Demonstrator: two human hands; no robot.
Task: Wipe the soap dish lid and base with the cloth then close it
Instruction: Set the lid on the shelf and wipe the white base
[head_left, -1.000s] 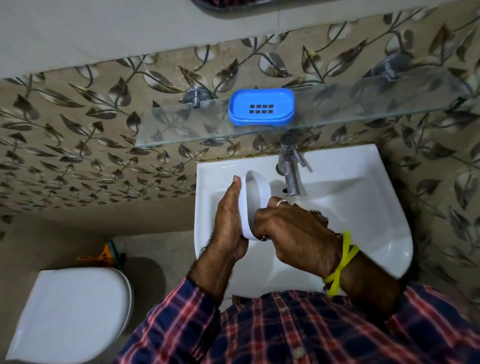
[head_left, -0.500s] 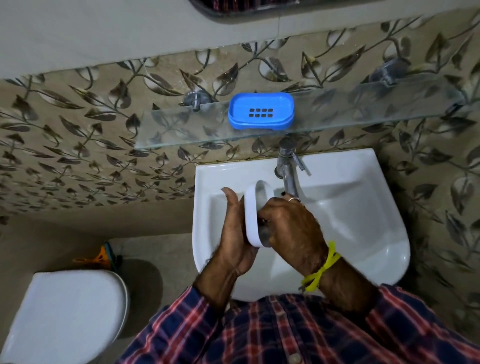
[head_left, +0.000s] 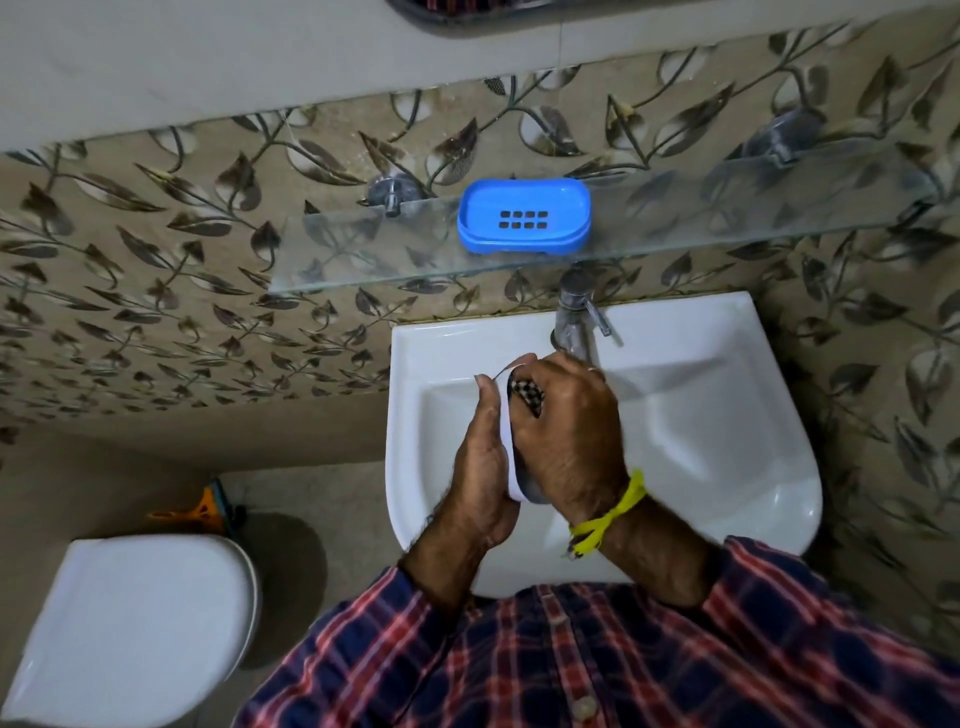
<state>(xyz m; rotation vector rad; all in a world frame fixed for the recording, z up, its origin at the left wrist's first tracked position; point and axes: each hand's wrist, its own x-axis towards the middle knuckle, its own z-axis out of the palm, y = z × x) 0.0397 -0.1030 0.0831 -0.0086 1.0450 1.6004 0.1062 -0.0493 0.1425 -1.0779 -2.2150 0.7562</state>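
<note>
Over the sink (head_left: 727, 415), the left hand (head_left: 480, 467) is gripping the white lid (head_left: 506, 457) on edge while the right hand (head_left: 569, 431) is pressing a bunched checked cloth (head_left: 527, 396) inside; the blue base (head_left: 523, 215) is sitting well apart on the shelf (head_left: 363, 249).

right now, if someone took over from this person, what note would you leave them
Left hand holds the white soap dish lid on edge above the sink.
Right hand presses a checked cloth inside the lid.
Blue soap dish base sits on the glass shelf, untouched.
Done: lid wiping is under way.
Left: finish the lid, wipe the base, put the lid on.
</note>
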